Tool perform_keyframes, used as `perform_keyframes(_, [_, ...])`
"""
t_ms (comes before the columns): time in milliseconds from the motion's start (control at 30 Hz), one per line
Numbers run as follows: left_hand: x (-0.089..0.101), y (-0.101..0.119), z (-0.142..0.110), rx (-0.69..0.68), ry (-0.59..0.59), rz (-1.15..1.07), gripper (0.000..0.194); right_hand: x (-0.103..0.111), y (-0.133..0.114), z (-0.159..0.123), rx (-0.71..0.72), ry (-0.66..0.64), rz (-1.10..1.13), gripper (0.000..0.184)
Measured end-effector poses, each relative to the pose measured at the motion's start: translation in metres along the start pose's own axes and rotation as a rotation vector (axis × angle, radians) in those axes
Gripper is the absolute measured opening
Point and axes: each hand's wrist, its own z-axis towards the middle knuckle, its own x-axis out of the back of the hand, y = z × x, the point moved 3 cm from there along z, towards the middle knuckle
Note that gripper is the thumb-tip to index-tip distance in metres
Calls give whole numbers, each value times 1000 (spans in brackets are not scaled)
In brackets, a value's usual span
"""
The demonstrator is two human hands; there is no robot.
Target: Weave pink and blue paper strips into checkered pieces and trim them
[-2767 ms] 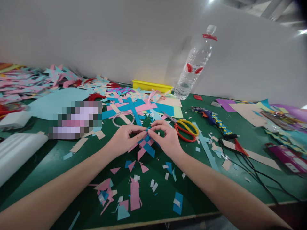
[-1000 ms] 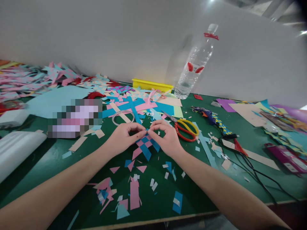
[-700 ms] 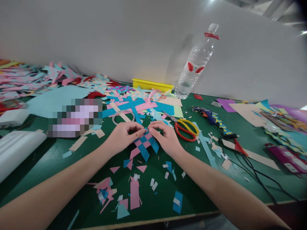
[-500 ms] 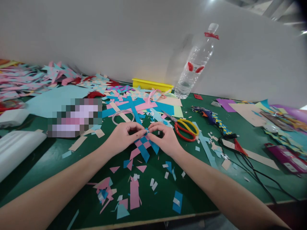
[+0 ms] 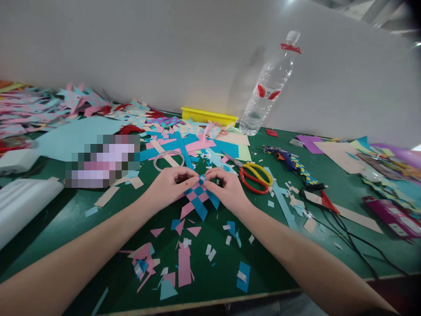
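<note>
A small woven piece of blue and pink paper strips (image 5: 198,198) is held up over the table between my two hands, its loose strip ends hanging down. My left hand (image 5: 169,186) pinches its upper left edge between thumb and fingers. On the other side, my right hand (image 5: 226,188) pinches the top right corner, thumb in front. The fingertips almost meet at the top, where a small pale bit shows. Scissors (image 5: 255,177) with red and yellow handles lie just beyond my right hand. Behind my left hand rests a clear tape ring (image 5: 169,160).
Paper scraps (image 5: 184,265) litter the green table (image 5: 272,263). A plastic bottle (image 5: 268,90) leans at the back beside a yellow tray (image 5: 208,116). A glue gun (image 5: 292,162) with black cable lies right; white rolls (image 5: 26,206) and pink-blue strips (image 5: 33,107) are left.
The woven paper has tilted slightly, its lower strip ends shifting a little right and up. Both hands keep their pinch in nearly the same place.
</note>
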Motion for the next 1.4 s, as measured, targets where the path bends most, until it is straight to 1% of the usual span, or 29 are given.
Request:
perform_keyframes(67, [0,0,0,13,2,-15,26,1,-4,-2,25,18,-29,12])
perform_keyframes(133, [0,0,-1,29,12,-28,27,4,-11,-5,102,95,-97,18])
perform_keyframes(200, [1,0,-1,49,17,-41,27,6,-18,-8,229,188,-218,10])
perform_keyframes(233, [1,0,-1,56,18,-48,27,6,-21,-9,294,215,-288,4])
perform_keyframes(333, [0,0,-2,63,21,-67,27,4,-25,-12,414,207,-473,7])
perform_keyframes(433, [-1,1,-2,69,14,-127,24,1,-23,-12,450,173,-574,8])
perform_keyframes(567, [-4,1,-4,91,-20,-246,22,1,-24,-12,467,191,-639,10])
perform_keyframes(767, [-6,2,-5,101,-57,-336,21,2,-29,-13,455,196,-682,11])
perform_keyframes(900, [-6,4,-6,95,-55,-301,20,1,-31,-14,453,188,-683,12])
perform_keyframes(1200, [-5,7,-6,18,-36,-146,18,-1,-32,-12,381,175,-625,12])
perform_keyframes(1400, [-5,5,-5,2,-36,-134,16,-2,-30,-12,339,174,-564,13])
